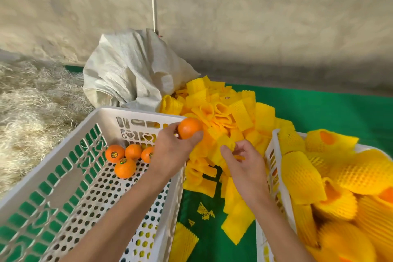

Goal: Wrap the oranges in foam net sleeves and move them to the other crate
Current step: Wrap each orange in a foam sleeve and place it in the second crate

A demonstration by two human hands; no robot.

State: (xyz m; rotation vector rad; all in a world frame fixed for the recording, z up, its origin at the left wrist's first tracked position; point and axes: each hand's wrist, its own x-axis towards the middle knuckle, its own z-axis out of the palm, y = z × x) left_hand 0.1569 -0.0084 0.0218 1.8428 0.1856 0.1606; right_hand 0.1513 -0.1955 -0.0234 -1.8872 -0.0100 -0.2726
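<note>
You are pinching a yellow sleeve (226,148) with your right hand (244,168) over the sleeve pile (229,112). Your left hand (170,151) is gripping an orange (189,127) above the left crate (70,176). Next, you probably need to open the sleeve and push the orange inside.

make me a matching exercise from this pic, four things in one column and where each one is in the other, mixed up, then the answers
Things:
1. orange in the left hand
2. foam sleeve in the right hand
3. four bare oranges
4. wrapped oranges

Places:
A. in the right crate
B. on the floor of the left crate
C. pinched over the sleeve pile
D. held up above the left crate's far corner

Pairs: 1-D, 2-C, 3-B, 4-A
</note>
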